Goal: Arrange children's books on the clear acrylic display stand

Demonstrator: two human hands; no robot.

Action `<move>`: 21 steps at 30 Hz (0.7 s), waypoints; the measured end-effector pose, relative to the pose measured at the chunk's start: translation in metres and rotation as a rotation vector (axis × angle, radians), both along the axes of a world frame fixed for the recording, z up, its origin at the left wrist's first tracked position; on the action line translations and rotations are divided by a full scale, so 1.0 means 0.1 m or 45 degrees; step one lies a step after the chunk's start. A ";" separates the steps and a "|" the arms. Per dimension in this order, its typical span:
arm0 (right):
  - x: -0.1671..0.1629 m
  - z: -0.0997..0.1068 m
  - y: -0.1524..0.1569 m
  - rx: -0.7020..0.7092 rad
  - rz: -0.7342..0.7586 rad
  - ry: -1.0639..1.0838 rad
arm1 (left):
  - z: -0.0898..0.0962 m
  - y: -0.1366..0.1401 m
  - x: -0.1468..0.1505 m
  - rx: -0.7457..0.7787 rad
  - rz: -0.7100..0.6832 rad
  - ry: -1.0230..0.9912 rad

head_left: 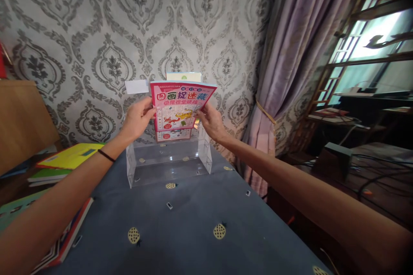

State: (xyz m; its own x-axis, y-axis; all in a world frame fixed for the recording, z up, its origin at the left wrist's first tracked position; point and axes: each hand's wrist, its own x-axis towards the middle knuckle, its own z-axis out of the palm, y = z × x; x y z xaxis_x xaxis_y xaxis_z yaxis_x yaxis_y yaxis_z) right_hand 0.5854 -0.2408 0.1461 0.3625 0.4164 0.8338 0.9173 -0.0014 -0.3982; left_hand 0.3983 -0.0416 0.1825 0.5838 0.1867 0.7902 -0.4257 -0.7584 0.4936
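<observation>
Head view: dark blue-grey cloth [180, 240] printed with yellow pineapples, covering the tabletop; flat yellow-covered book [71, 156], lying at left; clear plastic tiered rack [130, 165], standing on the cloth; one thin pink-bordered picture-cover book [180, 99], roughly upright at the rack's rear, contact with it unclear; left hand [137, 118] pinching its left edge, right hand [213, 121] its right; grey damask-patterned wallpaper [138, 17], behind.

Place: home, exact room unclear | wallpaper [138, 30], grey, damask pattern | curtain [290, 30], mauve, tied back | window [377, 36], wooden-framed | cloth [177, 225], blue-grey, pineapple print
</observation>
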 end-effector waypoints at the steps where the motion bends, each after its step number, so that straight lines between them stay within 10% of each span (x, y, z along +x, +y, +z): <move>1: 0.00 0.00 0.00 0.014 0.022 0.005 | 0.01 0.00 0.01 0.002 -0.008 -0.006; 13: 0.19 -0.16 0.13 -0.030 0.053 0.040 | -0.12 0.15 0.13 -0.003 -0.034 0.049; 21: 0.33 -0.27 0.16 -0.140 -0.113 0.037 | -0.30 0.34 0.23 0.319 0.555 0.308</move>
State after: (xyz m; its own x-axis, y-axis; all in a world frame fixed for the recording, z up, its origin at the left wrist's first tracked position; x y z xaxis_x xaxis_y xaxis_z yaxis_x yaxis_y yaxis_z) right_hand 0.6181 -0.2244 0.1194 0.4254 0.4700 0.7733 0.8996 -0.1269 -0.4178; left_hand 0.4215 -0.0081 0.1521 0.6648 0.2750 0.6946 0.0564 -0.9456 0.3205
